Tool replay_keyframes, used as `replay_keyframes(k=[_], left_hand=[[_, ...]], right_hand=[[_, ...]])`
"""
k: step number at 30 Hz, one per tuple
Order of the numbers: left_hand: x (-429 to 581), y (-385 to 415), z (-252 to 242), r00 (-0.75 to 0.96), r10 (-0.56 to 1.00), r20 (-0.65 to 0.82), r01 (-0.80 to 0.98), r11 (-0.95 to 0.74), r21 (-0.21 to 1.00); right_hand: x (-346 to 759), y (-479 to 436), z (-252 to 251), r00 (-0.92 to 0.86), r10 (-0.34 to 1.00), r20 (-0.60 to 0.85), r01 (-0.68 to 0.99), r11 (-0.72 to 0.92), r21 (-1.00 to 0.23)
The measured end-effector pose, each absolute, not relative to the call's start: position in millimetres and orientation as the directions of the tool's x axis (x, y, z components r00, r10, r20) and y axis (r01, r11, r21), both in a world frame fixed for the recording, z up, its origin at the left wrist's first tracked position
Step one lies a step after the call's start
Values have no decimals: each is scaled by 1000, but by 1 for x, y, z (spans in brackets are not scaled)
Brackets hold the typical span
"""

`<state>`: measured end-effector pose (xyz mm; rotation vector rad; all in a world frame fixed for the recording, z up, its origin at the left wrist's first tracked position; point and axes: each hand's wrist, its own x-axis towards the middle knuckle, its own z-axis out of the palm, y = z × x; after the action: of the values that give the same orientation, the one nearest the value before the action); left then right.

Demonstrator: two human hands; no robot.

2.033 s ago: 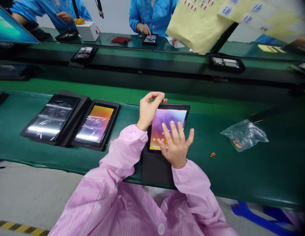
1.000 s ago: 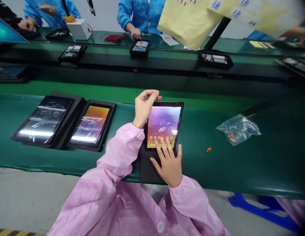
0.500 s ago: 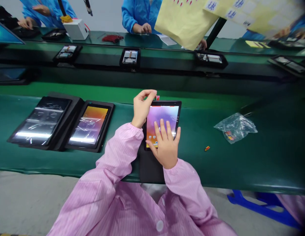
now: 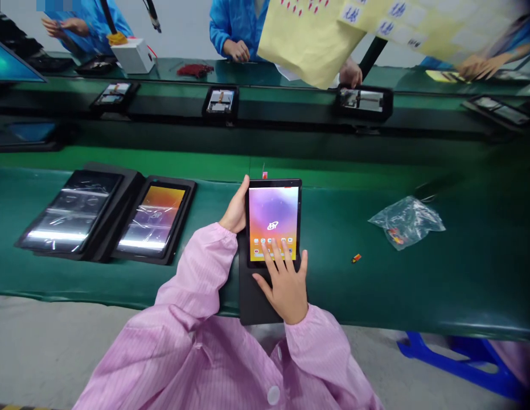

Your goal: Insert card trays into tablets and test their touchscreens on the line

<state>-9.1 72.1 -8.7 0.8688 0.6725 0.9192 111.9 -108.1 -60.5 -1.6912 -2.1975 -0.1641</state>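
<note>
A lit tablet (image 4: 273,219) with a purple and orange screen lies on a black mat (image 4: 256,296) on the green bench in front of me. My left hand (image 4: 235,209) grips the tablet's left edge, its thumb along the frame. My right hand (image 4: 284,282) rests flat, fingers spread, on the lower part of the screen over the row of icons. A small red tab (image 4: 265,175) sticks up just behind the tablet's top edge.
Two more tablets under film, one lit (image 4: 156,219) and one dark (image 4: 72,210), lie in black trays to my left. A clear plastic bag (image 4: 407,221) and a small orange piece (image 4: 356,258) lie to the right. Across the conveyor, people in blue work; yellow paper (image 4: 316,40) hangs overhead.
My left hand has dropped from pinching the red tab at the tablet's top corner to holding its left edge. My right hand slid down from mid-screen to the lower icons.
</note>
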Motion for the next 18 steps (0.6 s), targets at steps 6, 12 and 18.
replay_keyframes(k=[6,12,18], left_hand=[[-11,60,-14,457,869,-189,-452,410,792],[-21,52,1,235,955,-181,-511,280,813],[-3,11,9,-221,972,-78,-662,-91,744]], right_hand=[[121,-106,-59,-294,893,340,928,351,-121],[133,-102,-41,-322,850,417,915,393,-93],[127,-79,-1,-272,741,614,897,426,-116]])
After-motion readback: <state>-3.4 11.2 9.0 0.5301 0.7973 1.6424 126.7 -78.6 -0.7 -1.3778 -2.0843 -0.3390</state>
